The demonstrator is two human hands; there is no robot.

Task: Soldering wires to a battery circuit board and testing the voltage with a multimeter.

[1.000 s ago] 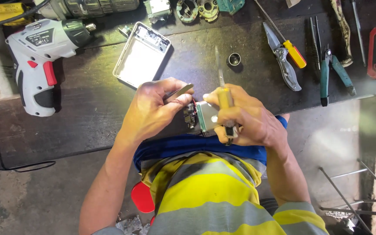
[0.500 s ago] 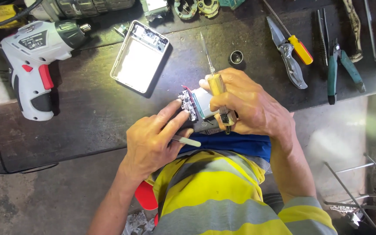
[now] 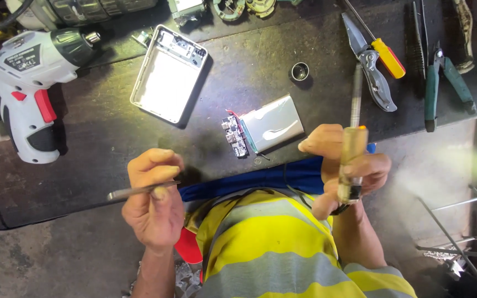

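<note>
A silver battery pouch with a small circuit board [image 3: 265,127] lies on the dark workbench [image 3: 100,165], near its front edge. My left hand [image 3: 153,198] is pulled back below the bench edge and pinches metal tweezers [image 3: 133,191] that point left. My right hand [image 3: 343,163] is to the right of the pouch, closed around the translucent yellow handle of a screwdriver [image 3: 351,149] whose shaft points up. Neither hand touches the pouch.
An open white plastic case [image 3: 168,73] lies behind the pouch. A white-and-red cordless driver [image 3: 28,83] rests at left. A small metal ring [image 3: 300,71], snips [image 3: 372,69], a yellow screwdriver [image 3: 387,55] and green pliers [image 3: 443,83] lie at right.
The pouch and board have been set down on the bench. Both hands have drawn back from it, the left with the tweezers, the right with the screwdriver now upright.
</note>
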